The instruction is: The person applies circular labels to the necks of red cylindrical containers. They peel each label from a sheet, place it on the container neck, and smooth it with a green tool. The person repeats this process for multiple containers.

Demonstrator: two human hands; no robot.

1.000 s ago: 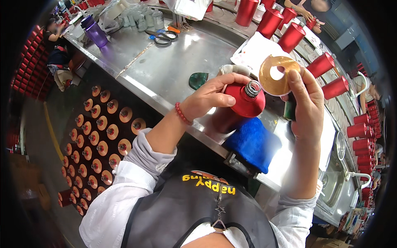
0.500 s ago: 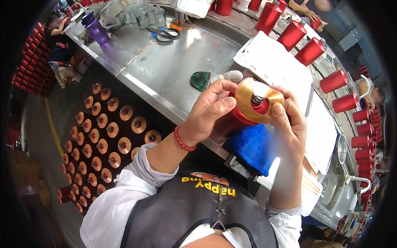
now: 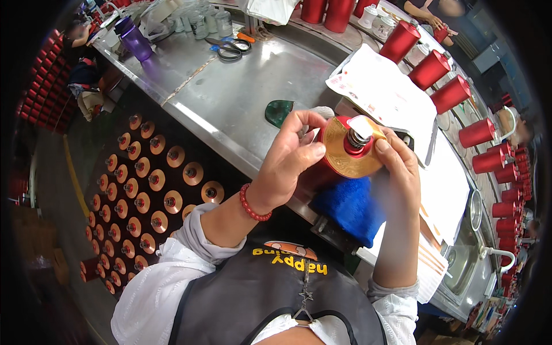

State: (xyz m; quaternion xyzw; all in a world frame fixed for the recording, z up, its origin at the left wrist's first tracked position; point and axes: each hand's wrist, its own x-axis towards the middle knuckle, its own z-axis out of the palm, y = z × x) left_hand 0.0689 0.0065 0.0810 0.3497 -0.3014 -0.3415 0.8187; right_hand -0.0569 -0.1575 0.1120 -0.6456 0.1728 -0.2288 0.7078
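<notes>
Bracing the red bottle is what the left hand is doing, its fingers and thumb curling around the left shoulder and gripping it, while the right hand is pinching the gold label at its right edge. The bottle is sitting between both hands by the near edge of the metal table; whether its base is resting on anything is staying hidden. The label is curving around the dark threaded neck and covering most of the near shoulder, with a white patch showing on the far side.

Doing this well is probably calling for a steady left grip, so that the bottle is not turning while the right fingertips are guiding the label. Centring the curve on the neck first, then smoothing outward, is likely keeping creases and bubbles away; letting the right end touch down too early is risking a crooked lie.

Counting now: one bottle and one label are occupying the hands; one pair of scissors, one purple flask and one green piece are lying or standing on the table; one blue cloth is hanging at its near edge; more than thirty labelled bottles are standing at left, some too hidden for an exact count
</notes>
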